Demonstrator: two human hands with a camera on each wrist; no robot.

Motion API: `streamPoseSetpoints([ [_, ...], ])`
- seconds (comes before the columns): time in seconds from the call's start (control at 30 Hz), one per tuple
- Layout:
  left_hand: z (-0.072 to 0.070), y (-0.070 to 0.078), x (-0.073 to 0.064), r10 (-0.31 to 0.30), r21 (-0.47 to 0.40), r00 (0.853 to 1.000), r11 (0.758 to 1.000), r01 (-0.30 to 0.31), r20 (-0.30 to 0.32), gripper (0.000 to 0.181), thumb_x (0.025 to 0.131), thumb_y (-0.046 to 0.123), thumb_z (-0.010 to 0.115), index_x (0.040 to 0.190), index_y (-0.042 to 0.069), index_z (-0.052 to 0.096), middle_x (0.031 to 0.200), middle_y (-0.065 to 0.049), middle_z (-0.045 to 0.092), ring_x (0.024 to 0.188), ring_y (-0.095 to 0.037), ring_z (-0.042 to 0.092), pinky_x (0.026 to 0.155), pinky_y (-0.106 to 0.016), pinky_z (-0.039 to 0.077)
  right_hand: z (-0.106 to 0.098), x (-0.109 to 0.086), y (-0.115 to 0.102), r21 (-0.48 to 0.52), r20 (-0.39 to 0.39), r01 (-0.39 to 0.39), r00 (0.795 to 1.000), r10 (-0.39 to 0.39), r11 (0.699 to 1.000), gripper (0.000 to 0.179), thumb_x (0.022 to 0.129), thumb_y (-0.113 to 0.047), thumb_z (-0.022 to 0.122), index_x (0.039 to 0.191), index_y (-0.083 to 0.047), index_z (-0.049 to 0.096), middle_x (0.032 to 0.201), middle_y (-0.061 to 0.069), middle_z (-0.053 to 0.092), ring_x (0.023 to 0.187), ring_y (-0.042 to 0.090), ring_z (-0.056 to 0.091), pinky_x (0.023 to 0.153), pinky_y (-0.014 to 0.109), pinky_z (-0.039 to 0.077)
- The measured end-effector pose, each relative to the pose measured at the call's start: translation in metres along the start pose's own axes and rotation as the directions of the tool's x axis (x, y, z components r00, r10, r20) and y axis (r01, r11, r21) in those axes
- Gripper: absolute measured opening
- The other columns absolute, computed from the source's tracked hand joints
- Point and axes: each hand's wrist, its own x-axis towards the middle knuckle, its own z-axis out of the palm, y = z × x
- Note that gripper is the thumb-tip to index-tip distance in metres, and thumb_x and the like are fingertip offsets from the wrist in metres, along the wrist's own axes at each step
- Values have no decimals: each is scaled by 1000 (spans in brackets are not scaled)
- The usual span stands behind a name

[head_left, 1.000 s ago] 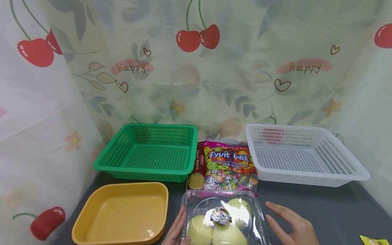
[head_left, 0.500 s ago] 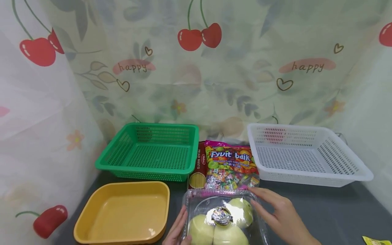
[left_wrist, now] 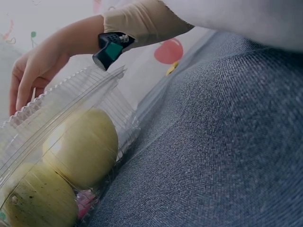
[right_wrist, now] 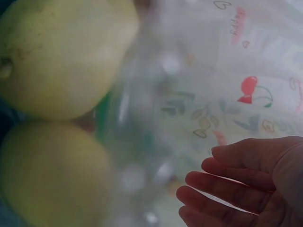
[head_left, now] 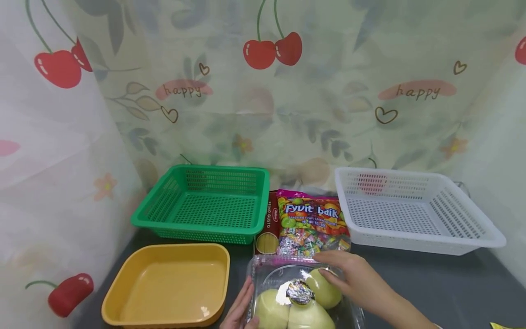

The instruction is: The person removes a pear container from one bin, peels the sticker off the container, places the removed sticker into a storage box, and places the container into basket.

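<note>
A clear plastic clamshell box (head_left: 263, 270) with a round label (head_left: 299, 292) is at the bottom of the head view. Several pale yellow pears (head_left: 311, 317) show through its lid. My left hand (head_left: 239, 308) grips the box's left side, fingers along the wall and thumb at the front; the left wrist view does not show it. My right hand (head_left: 349, 274) reaches across the box's far right corner, fingertips right at the rim. In the right wrist view its fingers are spread and relaxed. The left wrist view shows that right hand (left_wrist: 40, 68) above the lid edge.
A yellow tray (head_left: 166, 246) lies to the left, with a green basket (head_left: 201, 231) behind it. A white basket (head_left: 415, 242) stands back right. Between the baskets lie a candy bag (head_left: 312, 219) and a red spaghetti pack (head_left: 271, 219). A yellow wrapper (head_left: 497, 326) shows at lower right.
My right hand has moved left from beside the box to over its far right corner. The left hand keeps its grip on the box's left side.
</note>
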Motion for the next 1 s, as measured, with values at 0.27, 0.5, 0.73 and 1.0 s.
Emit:
streamPoseSetpoints([
  [0.27, 3, 7, 2, -89, 43, 995, 995, 92, -53, 45, 82, -17, 51, 123, -27, 34, 141, 28, 35, 126, 15, 32, 99, -3, 26, -5, 12, -3, 25, 215, -31, 976, 25, 999, 24, 86, -13, 63, 110, -10, 68, 108, 2, 70, 100, 22, 65, 84, 39, 53],
  [0.5, 1, 9, 1, -127, 46, 991, 991, 129, -28, 46, 84, -15, 51, 125, -26, 32, 141, 30, 33, 126, 17, 30, 99, -3, 24, -12, 20, -7, 35, 280, -12, 960, 1, 999, 25, 87, -15, 63, 110, -8, 68, 108, 3, 69, 99, 20, 65, 83, 37, 54],
  [0.73, -4, 7, 0, -163, 41, 986, 986, 161, 27, 49, 86, -12, 50, 130, -22, 31, 143, 31, 29, 127, 18, 26, 99, -3, 22, -11, 29, -8, 79, 330, -12, 944, -14, 997, 26, 89, -17, 60, 112, -7, 67, 110, 5, 69, 100, 21, 65, 82, 35, 55],
  [1.0, 2, 5, 1, -81, 51, 996, 995, 84, -47, 47, 82, -17, 51, 126, -23, 37, 142, 25, 35, 127, 14, 32, 100, -4, 26, -1, 42, 12, 374, 498, -258, 866, 41, 891, 36, 90, -23, 60, 117, 1, 63, 110, 14, 68, 89, 15, 67, 74, 20, 54],
])
